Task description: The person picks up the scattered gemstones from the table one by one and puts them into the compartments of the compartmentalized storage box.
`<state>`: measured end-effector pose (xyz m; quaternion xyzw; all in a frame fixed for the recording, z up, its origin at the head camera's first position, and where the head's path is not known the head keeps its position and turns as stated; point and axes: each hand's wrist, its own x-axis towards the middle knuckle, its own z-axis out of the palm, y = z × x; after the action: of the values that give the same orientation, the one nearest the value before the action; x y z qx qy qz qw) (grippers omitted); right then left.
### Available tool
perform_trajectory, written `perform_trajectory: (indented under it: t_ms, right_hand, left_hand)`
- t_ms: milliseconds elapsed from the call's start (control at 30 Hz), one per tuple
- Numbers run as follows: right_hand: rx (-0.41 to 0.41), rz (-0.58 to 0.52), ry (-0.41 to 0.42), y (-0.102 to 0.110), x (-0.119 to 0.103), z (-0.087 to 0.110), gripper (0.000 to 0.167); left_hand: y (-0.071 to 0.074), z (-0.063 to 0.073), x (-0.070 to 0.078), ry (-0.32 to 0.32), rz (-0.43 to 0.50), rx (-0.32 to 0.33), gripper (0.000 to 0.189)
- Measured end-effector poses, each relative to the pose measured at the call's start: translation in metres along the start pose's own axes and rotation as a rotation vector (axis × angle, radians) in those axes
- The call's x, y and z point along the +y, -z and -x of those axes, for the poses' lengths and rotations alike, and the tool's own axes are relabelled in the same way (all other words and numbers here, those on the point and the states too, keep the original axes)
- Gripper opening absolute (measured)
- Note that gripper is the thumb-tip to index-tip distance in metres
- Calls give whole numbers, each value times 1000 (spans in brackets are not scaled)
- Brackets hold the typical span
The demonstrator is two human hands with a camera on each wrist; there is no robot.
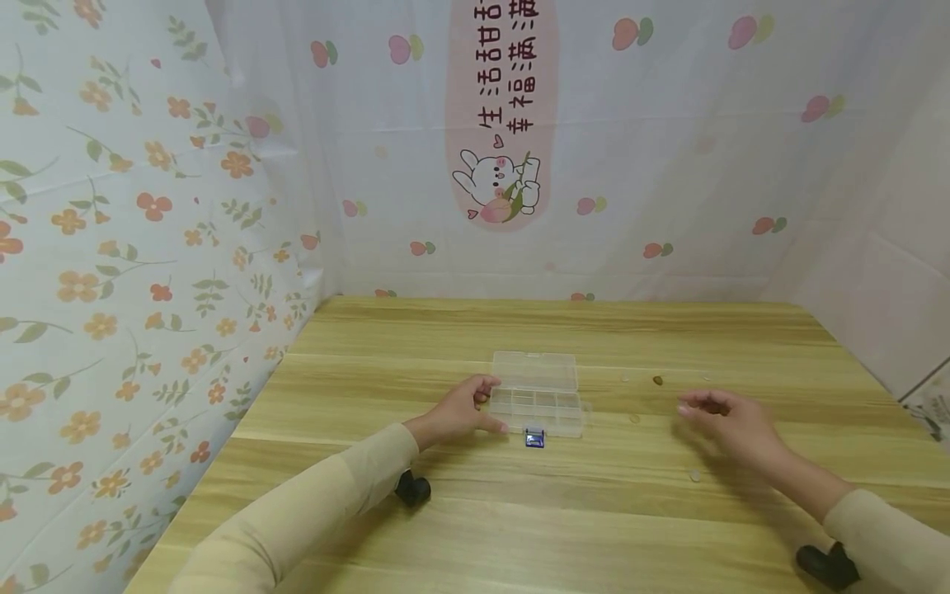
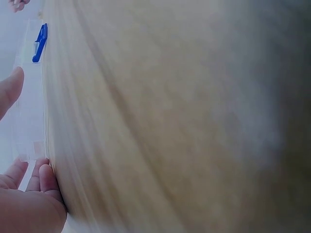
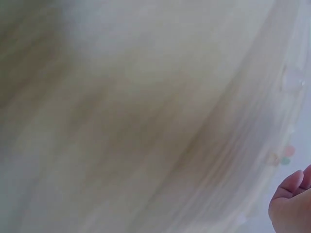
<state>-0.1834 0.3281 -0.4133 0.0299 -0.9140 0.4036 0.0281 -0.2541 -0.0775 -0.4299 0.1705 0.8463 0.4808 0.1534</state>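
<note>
On the table, a clear plastic compartment box point(image 1: 538, 412) lies with its lid point(image 1: 534, 371) swung back. My left hand point(image 1: 460, 408) grips the box's left end, thumb at the front edge and fingers towards the back corner. A small blue piece with a pale centre point(image 1: 534, 437) sits at the box's front edge; the left wrist view also shows this blue piece point(image 2: 40, 42). My right hand point(image 1: 735, 425) hovers right of the box with fingers bent, and nothing shows between them. Nearest to it are a small brown piece point(image 1: 657, 380) and a pale round piece point(image 1: 694, 476).
More tiny pale pieces lie between box and right hand, among them a yellowish one point(image 1: 634, 419) and a clear one point(image 1: 625, 379). The wooden table point(image 1: 445, 330) ends at a patterned curtain point(image 1: 371, 165) behind, with a flowered one point(image 1: 134, 289) on the left.
</note>
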Motion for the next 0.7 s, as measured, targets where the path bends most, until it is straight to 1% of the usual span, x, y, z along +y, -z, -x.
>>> perform_trajectory:
  t_ms: [167,333,500,700]
  right_hand:
    - [-8,-61,-3,-8,-11,-5,46]
    - [-9,-117,19,-16,-22,-11,46]
    - [-7,-161,44,-27,-32,-18,42]
    - [-31,-226,61,-40,-44,-26,41]
  left_hand:
    - [0,1,-1,2,-6,2,77]
    - [0,1,-1,9,-3,0,76]
    - [0,1,-1,9,-9,3,76]
    - [0,0,-1,8,-7,4,77]
